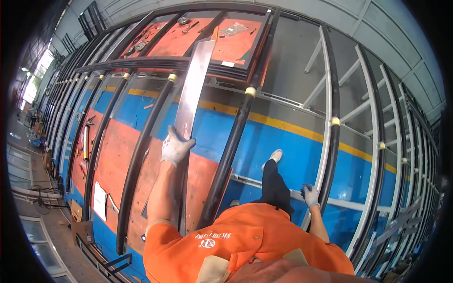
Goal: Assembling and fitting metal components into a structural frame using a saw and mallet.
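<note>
Head view: my left grip (175, 145), clamped on the long metal strip (194, 80) at centre frame, should stay firm and steady so the strip does not scrape the dark frame (226, 72) at upper centre; whether my right grip (310, 195), lower right near a pale rail (324, 155), is closed, I cannot tell. Black bars (236, 137) form the rack-like surface above a blue floor (297, 153), with pale wall panels (391, 28) at upper right.

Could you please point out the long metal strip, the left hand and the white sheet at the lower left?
Long metal strip (192, 89): head view, on its shiny face.
Left hand (175, 147): head view, on its gloved back.
White sheet (99, 202): head view, middle of its face.
</note>
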A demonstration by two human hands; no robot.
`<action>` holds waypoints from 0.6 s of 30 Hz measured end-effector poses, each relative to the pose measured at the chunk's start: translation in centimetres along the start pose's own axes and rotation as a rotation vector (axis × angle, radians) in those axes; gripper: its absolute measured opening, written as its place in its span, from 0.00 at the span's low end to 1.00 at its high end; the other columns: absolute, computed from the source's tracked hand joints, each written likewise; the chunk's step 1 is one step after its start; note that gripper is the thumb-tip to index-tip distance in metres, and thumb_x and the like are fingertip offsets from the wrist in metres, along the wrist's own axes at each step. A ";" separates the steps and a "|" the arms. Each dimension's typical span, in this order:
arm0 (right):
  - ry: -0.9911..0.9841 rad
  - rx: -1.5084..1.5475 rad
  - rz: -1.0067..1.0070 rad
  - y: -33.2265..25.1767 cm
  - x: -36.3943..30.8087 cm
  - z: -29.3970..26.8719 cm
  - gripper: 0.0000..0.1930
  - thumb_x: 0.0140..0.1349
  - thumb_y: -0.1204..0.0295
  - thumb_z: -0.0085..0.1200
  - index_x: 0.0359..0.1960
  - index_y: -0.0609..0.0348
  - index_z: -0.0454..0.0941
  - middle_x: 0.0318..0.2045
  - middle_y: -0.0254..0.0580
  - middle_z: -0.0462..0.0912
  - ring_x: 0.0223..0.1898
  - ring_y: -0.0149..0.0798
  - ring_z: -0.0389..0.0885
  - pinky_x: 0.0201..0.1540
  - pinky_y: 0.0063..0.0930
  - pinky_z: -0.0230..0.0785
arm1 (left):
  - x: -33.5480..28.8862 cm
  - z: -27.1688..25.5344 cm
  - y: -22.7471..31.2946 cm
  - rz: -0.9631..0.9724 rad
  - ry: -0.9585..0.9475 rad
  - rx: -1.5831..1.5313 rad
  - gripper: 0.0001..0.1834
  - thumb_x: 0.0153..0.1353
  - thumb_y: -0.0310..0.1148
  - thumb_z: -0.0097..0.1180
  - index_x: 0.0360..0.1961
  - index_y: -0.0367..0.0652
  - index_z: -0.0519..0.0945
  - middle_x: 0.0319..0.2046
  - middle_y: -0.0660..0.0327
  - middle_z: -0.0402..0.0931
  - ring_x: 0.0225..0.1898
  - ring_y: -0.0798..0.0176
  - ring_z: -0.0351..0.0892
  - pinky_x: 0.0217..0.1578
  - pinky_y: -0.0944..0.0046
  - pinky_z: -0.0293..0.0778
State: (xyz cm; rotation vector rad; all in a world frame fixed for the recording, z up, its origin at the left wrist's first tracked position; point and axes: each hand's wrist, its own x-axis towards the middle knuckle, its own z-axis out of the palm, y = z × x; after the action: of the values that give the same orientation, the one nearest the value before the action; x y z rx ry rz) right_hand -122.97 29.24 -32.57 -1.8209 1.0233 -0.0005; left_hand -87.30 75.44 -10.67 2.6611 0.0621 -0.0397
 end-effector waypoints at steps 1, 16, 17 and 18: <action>0.002 0.003 0.004 -0.6 2.3 -0.6 0.13 0.64 0.67 0.49 0.41 0.60 0.83 0.29 0.40 0.85 0.30 0.41 0.81 0.39 0.32 0.74 | 2.0 0.7 1.8 -0.002 -0.041 0.022 0.48 0.42 0.51 0.65 0.60 0.31 0.61 0.45 0.41 0.78 0.45 0.38 0.79 0.47 0.50 0.75; -0.136 -0.381 -0.628 -41.4 48.9 -3.9 0.17 0.64 0.64 0.50 0.48 0.62 0.81 0.42 0.45 0.86 0.41 0.46 0.83 0.47 0.33 0.73 | 27.4 6.0 23.9 -0.266 -0.153 0.056 0.46 0.42 0.51 0.65 0.56 0.31 0.64 0.43 0.41 0.78 0.44 0.39 0.79 0.47 0.51 0.74; -0.095 -0.390 -0.763 -43.8 51.2 -2.5 0.16 0.63 0.66 0.51 0.48 0.62 0.81 0.42 0.45 0.86 0.42 0.47 0.83 0.48 0.33 0.73 | 29.0 6.3 25.2 -0.309 -0.198 -0.020 0.49 0.41 0.53 0.66 0.59 0.30 0.63 0.46 0.40 0.77 0.47 0.39 0.79 0.49 0.52 0.74; -0.139 -0.346 -0.810 -46.2 53.2 -1.4 0.16 0.63 0.67 0.52 0.47 0.62 0.81 0.42 0.45 0.86 0.42 0.46 0.83 0.48 0.33 0.73 | 30.6 6.7 26.2 -0.352 -0.242 -0.097 0.52 0.41 0.54 0.66 0.61 0.29 0.62 0.49 0.38 0.76 0.50 0.40 0.78 0.50 0.52 0.74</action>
State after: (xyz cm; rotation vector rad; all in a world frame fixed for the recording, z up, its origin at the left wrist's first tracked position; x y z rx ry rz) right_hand -59.99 0.48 -19.46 -2.4031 0.1371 -0.1951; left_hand -55.58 50.26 -5.72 2.4971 0.4391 -0.4587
